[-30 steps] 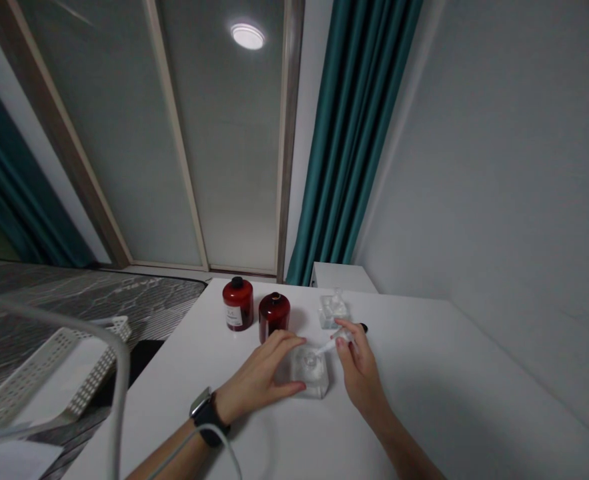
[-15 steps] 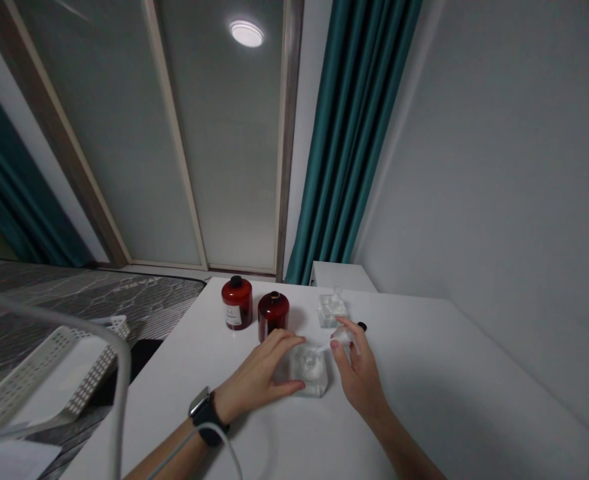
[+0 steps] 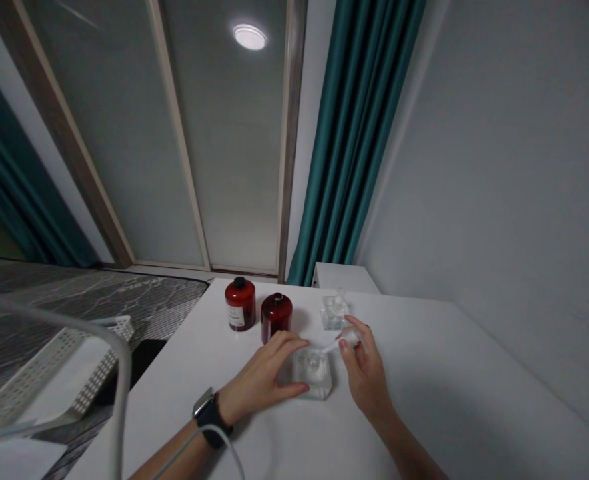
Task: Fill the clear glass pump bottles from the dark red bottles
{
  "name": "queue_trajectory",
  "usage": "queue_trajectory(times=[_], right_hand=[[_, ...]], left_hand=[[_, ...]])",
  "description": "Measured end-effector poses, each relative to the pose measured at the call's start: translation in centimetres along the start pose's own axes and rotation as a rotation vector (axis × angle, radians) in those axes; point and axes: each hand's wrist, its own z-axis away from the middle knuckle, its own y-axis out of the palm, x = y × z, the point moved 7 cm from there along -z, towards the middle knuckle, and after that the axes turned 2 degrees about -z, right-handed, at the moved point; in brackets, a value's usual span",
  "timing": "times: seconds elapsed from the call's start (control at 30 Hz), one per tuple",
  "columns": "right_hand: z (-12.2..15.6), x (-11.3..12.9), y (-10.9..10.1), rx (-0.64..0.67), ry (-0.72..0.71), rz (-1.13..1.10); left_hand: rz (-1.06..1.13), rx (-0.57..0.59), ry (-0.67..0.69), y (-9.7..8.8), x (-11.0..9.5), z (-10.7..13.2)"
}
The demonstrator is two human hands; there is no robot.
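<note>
A square clear glass bottle (image 3: 313, 373) stands on the white table (image 3: 449, 400). My left hand (image 3: 261, 380), with a dark watch on its wrist, wraps its thumb and fingers round the bottle's left side. My right hand (image 3: 364, 370) pinches a small clear dropper (image 3: 341, 341) whose thin tip points down and left toward the bottle's open round neck. The dropper's tip hovers just above and right of the neck.
Behind the hands stand two dark red bottles, one capped (image 3: 239, 304) and one open-necked (image 3: 276, 315), and a second clear glass bottle (image 3: 334, 311). A white perforated tray (image 3: 49, 373) sits at the left past the table edge. A grey cable (image 3: 119, 373) arcs across the near left.
My right hand has shifted slightly with the dropper, keeping its tip near the bottle's neck. The left hand stays on the clear bottle.
</note>
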Motion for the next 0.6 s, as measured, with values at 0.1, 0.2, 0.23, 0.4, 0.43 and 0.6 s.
queue_trajectory(times=[0.1,0.2,0.23,0.4,0.43,0.6], right_hand=[[0.0,0.0,0.4,0.064,0.012,-0.05],[0.0,0.1,0.7,0.112,0.018,-0.078],[0.0,0.1,0.6,0.113,0.021,-0.076],[-0.4,-0.1,0.3,0.061,0.06,-0.069],[-0.5,-0.3,0.3,0.057,0.083,-0.077],[-0.9,-1.5,0.3,0.025,0.184,-0.137]], left_hand=[[-0.001,-0.006,0.014,-0.1,-0.1,0.0],[-0.003,-0.015,0.016,-0.1,-0.2,0.0],[-0.004,-0.016,0.015,-0.1,-0.1,0.0],[0.0,-0.009,0.02,0.0,0.1,0.0],[-0.001,-0.006,0.023,0.0,0.1,0.0],[-0.004,-0.01,0.011,0.0,0.1,0.0]])
